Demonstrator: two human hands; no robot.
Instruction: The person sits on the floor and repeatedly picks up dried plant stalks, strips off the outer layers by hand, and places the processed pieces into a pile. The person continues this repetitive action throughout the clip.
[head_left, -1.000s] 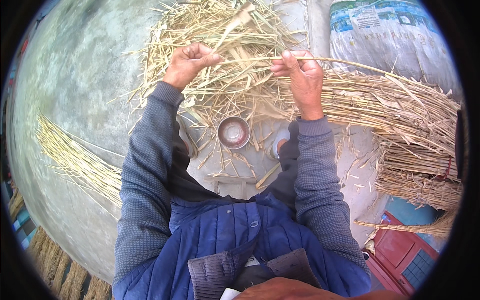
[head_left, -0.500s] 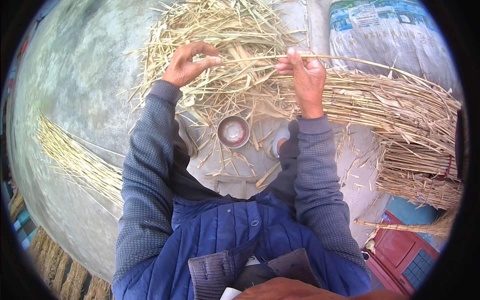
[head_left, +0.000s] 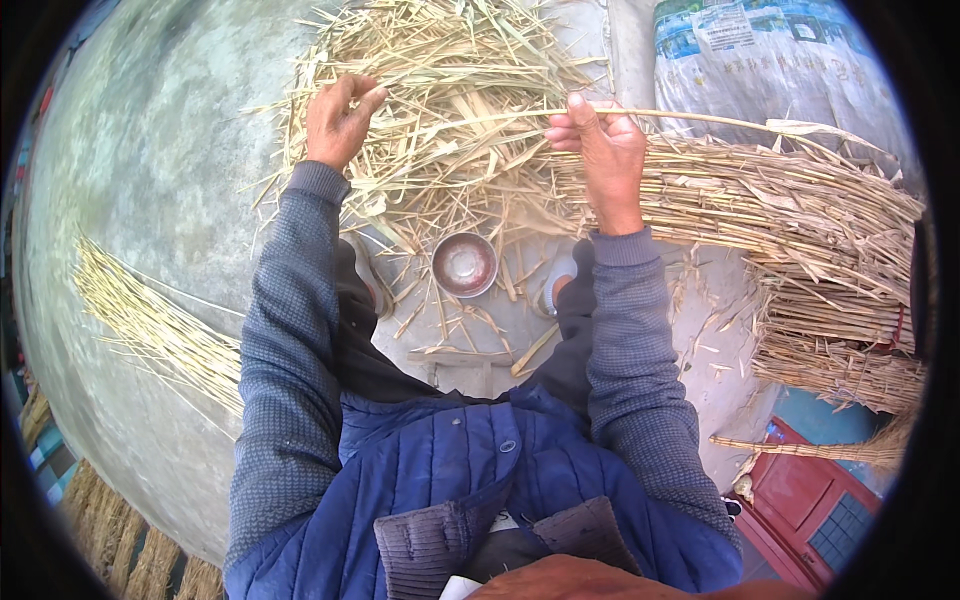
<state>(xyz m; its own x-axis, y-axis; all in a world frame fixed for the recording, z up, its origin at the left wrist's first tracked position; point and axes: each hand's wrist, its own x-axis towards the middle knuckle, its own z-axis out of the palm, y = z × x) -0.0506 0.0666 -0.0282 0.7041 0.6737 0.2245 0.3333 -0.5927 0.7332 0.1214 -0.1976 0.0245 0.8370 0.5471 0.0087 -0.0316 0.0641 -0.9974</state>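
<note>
My right hand (head_left: 610, 160) pinches a long, thin dry reed stalk (head_left: 700, 117) between thumb and fingers. The stalk runs out to the right, with a pale leaf (head_left: 815, 130) peeling off it; its left end reaches over a heap of loose dry husks and leaf strips (head_left: 455, 60). Over the left side of this heap is my left hand (head_left: 340, 122), apart from the stalk, fingers curled in and thumb near the forefinger. Whether anything thin sits in that grip is lost against the straw. Below my right hand lies a thick bundle of leafy reed stalks (head_left: 740, 195).
Between my feet stands a small metal bowl (head_left: 465, 265). A bundle of peeled stalks (head_left: 160, 330) lies on the concrete to the left. Far right is a large printed woven sack (head_left: 790, 100); more straw bundles (head_left: 835, 370) and a red panelled object (head_left: 805, 500) are at the lower right.
My left hand has moved left and slightly away from me, off the stalk, and its fingers have closed in. The right hand keeps its hold, nearly still. The leaf farther along the stalk stands out more.
</note>
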